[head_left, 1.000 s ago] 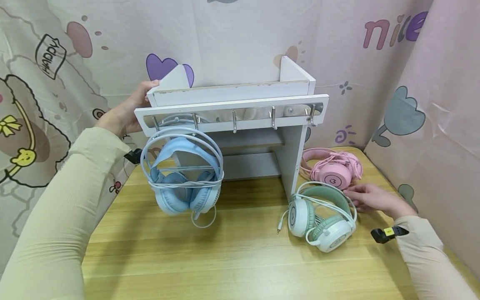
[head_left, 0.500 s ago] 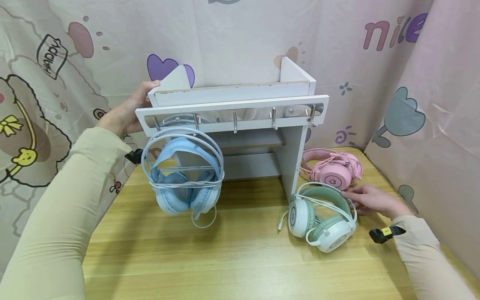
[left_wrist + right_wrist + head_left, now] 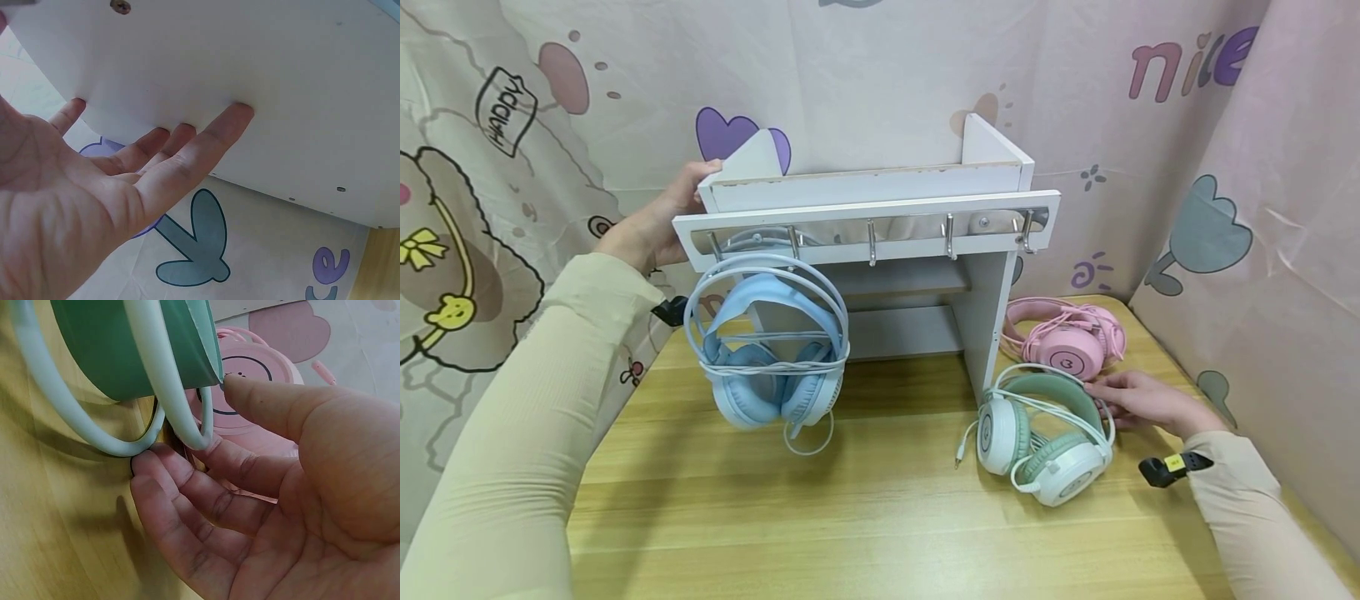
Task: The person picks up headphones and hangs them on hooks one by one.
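In the head view, my left hand point(image 3: 658, 218) is at the left side of a white shelf unit point(image 3: 868, 182). The left wrist view shows its fairly straight fingers pressing their tips against the white side panel point(image 3: 300, 94). On the table at the right lie white-and-green headphones point(image 3: 1067, 473), and my right hand point(image 3: 1142, 402) is at their headband. Seen from the right wrist, the thumb touches the edge of the green headband point(image 3: 106, 356), while curled fingers reach under the white hoops point(image 3: 165, 381). Light-blue headphones point(image 3: 748, 396) hang from the rail's left end.
A rail with several metal hooks point(image 3: 872, 242) runs along the shelf's front. Pink headphones point(image 3: 1067, 350) lie behind the white-and-green pair, beside the shelf's right leg. Everything stands on a wooden table point(image 3: 865, 508), with printed curtains point(image 3: 880, 83) behind and at both sides.
My right hand has shifted very slightly left against the headband of the white-and-green headphones. The left hand, the shelf and all the headphones stay in place.
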A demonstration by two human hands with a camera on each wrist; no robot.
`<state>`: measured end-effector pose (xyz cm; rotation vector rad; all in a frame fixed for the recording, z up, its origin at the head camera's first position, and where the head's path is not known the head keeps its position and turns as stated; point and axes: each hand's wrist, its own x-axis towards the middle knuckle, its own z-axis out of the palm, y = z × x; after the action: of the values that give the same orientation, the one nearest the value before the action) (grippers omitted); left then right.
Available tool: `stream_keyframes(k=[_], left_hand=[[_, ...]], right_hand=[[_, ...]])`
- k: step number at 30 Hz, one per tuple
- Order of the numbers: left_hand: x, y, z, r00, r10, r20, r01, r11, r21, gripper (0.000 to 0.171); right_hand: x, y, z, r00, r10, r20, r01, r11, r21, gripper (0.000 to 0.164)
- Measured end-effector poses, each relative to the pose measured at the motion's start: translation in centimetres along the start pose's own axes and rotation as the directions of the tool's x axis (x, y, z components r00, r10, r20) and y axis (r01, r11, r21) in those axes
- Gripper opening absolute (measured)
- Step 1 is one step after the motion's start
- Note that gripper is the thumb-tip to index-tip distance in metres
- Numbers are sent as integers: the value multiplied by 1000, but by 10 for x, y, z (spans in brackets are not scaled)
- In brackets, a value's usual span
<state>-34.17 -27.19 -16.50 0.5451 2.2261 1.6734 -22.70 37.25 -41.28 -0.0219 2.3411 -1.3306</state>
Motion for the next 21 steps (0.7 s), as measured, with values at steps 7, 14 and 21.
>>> stream_keyframes(k=[7, 14, 21], left_hand=[[0, 1, 0, 1000, -3, -2, 3, 1000, -3, 76], [-1, 2, 1, 1000, 1, -5, -1, 1000, -5, 76], [-1, 1, 2, 1000, 7, -6, -7, 1000, -6, 77]], right_hand=[[-1, 1, -4, 997, -50, 51, 48, 998, 47, 40], [-6, -4, -3, 995, -85, 57, 80, 993, 86, 31], [-11, -8, -4, 995, -102, -3, 102, 994, 36, 28]])
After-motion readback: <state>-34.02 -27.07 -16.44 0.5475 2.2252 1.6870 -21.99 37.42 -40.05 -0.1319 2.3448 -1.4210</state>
